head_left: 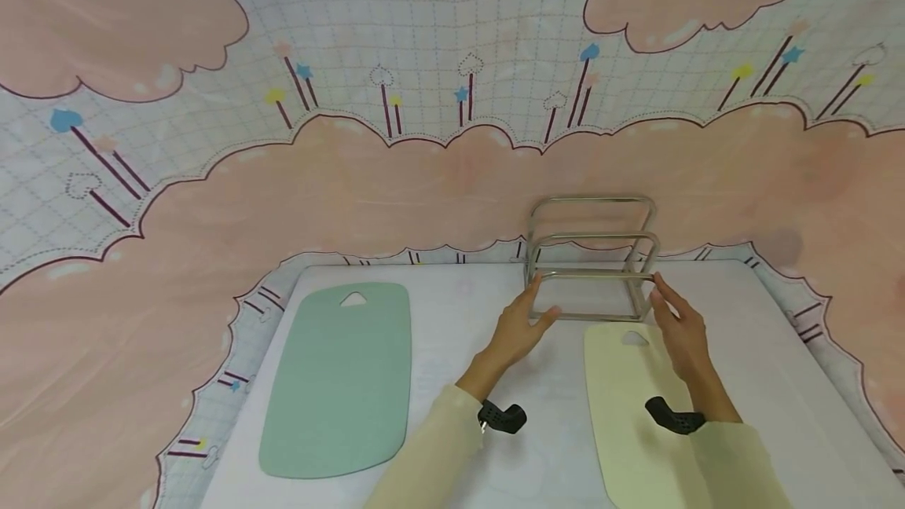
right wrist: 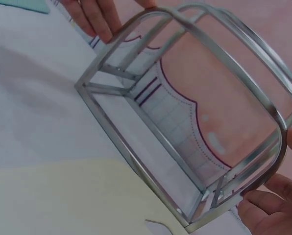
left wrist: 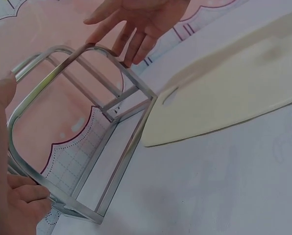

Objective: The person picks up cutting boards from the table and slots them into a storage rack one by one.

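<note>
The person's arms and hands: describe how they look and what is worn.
The left hand and right hand are bare, without gloves. Both arms wear long, plain, pale-yellow fabric sleeves ending near the wrist. Each wrist carries a small, curved black device.

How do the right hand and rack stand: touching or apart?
Touching: the left wrist view shows the right hand with fingertips on the rack at a rounded corner.
</note>
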### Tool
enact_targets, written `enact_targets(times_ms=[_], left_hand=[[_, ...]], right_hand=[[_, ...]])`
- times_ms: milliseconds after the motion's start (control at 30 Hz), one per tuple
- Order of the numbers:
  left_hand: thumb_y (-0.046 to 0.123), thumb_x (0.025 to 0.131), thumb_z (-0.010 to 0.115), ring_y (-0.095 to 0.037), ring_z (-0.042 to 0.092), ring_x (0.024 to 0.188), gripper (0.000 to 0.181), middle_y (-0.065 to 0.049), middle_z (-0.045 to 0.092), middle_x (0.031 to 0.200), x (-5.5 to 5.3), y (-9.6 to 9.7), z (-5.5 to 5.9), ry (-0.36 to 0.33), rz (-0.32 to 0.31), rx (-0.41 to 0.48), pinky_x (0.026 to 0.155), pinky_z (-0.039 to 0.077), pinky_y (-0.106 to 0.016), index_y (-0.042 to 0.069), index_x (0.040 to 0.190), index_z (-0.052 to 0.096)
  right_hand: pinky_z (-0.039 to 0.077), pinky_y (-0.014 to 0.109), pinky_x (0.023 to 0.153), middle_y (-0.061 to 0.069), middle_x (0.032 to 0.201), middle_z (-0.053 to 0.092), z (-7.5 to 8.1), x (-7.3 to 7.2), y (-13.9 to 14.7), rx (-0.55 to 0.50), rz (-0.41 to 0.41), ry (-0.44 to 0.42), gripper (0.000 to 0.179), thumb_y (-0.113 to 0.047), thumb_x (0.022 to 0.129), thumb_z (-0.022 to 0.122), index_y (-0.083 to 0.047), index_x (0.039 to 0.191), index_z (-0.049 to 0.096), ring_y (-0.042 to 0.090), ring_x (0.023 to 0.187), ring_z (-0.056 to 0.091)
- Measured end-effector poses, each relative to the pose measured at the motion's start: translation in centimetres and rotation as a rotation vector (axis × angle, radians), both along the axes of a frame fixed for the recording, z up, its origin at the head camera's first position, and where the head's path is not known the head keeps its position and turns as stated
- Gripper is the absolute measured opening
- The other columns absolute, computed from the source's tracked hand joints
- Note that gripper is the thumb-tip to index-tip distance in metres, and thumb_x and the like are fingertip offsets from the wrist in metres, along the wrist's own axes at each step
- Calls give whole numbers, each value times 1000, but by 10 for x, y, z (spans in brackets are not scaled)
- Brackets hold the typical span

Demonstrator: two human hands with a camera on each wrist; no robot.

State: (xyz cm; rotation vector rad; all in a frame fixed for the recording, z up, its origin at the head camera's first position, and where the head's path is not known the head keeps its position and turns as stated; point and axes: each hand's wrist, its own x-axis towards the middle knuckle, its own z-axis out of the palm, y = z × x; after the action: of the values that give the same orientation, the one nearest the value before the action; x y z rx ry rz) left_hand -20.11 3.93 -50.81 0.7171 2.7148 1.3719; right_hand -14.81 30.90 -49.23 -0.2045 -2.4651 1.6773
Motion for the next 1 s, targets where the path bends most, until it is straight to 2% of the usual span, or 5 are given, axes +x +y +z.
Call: enact_targets(times_ms=[200, 400, 667, 800, 1000], left_hand=[[46, 99, 46, -30, 34, 136, 68, -12, 33, 151, 2, -6, 1, -10, 0, 2, 107, 31, -47, 17, 154, 19], [55, 99, 36, -30, 32, 137, 70, -10, 29, 152, 4, -12, -1, -6, -22, 15, 109, 29, -46, 16, 154, 18], [54, 99, 36, -34, 33, 136, 68, -10, 31, 152, 13, -29, -4, -23, 21, 65, 108, 29, -50, 18, 154, 18], [55, 99, 36, -31, 30, 137, 71, -9, 27, 153, 18, -33, -3, -29, 9, 54, 109, 27, -47, 16, 154, 16], [58, 97, 37, -31, 28, 138, 75, -10, 25, 154, 17, -40, 0, -45, 1, 32, 109, 27, -48, 17, 155, 12]], right_hand=[[27, 66, 100, 14, 156, 18, 0, 0, -4, -26, 15, 2, 58, -46, 101, 40, -26, 153, 24, 47, 136, 22], [28, 66, 99, 17, 155, 21, -1, 4, -8, -27, 12, -2, 58, -46, 101, 41, -27, 153, 24, 48, 133, 28], [30, 64, 100, 18, 152, 27, -2, -3, -22, -18, 47, -4, 61, -44, 100, 46, -21, 152, 25, 43, 132, 33], [29, 65, 100, 18, 153, 27, -1, 1, -27, -17, 36, -28, 60, -42, 100, 47, -25, 153, 24, 41, 133, 33], [29, 61, 102, 12, 154, 24, -1, -1, -39, -43, 18, -31, 59, -45, 99, 47, -32, 152, 24, 38, 135, 32]])
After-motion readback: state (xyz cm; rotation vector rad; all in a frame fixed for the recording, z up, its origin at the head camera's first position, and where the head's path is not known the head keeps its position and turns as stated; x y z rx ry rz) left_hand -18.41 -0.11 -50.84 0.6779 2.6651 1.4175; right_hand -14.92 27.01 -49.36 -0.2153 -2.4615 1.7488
